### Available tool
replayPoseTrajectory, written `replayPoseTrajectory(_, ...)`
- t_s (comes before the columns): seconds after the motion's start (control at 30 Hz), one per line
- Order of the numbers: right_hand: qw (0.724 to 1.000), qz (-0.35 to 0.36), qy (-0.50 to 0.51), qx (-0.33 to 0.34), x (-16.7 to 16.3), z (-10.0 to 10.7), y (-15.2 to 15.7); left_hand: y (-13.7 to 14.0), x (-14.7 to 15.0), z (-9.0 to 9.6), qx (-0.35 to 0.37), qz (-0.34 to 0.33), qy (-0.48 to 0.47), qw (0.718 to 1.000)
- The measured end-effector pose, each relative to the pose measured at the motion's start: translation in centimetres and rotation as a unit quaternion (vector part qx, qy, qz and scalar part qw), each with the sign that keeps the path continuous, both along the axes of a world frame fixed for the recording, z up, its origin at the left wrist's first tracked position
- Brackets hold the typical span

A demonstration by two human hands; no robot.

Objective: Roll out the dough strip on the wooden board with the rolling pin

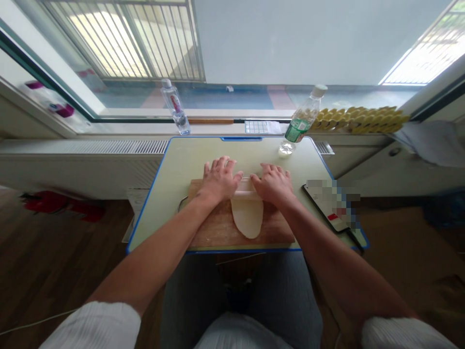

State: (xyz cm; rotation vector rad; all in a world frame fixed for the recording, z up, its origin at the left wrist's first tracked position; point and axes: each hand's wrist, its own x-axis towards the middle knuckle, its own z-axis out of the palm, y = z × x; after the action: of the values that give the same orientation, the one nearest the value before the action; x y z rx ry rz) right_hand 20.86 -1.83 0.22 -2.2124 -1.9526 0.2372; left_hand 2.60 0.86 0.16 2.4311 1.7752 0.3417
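Note:
A thin, oval sheet of pale dough (pixel 248 218) lies on a wooden cutting board (pixel 214 225). Across its far part runs a pale rolling pin (pixel 247 195), and only the stretch between my hands is visible. My left hand (pixel 220 180) rests palm down over the pin's left side, fingers stretched forward and apart. Over the right side lies my right hand (pixel 273 182), also flat with its fingers extended. Both thumbs point inward, near the dough's far end. The pin's ends are hidden beneath my palms.
A folding table (pixel 170 167) with a blue rim carries the board. A green-labelled bottle (pixel 298 128) stands at its back right, and a black-edged object (pixel 323 206), partly blurred out, lies right. Another clear bottle (pixel 177 109) and yellow egg-carton-like trays (pixel 359 118) sit by the window.

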Motion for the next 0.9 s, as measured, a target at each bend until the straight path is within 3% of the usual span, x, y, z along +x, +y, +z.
replayPoseTrajectory(0.33, 0.994, 0.003, -0.036, 0.102, -1.4, -1.0, -7.7, -6.7, -0.5, -1.1, 0.005, 0.008, -0.005, 1.0)
replayPoseTrajectory(0.73, 0.986, 0.012, -0.05, 0.157, -2.4, -3.8, -17.5, -16.7, -2.5, -2.1, 0.041, -0.014, -0.013, 0.999)
replayPoseTrajectory(0.9, 0.984, 0.025, -0.065, 0.164, -2.3, -4.7, -19.2, -17.9, -3.0, -2.6, 0.049, -0.025, -0.014, 0.998)
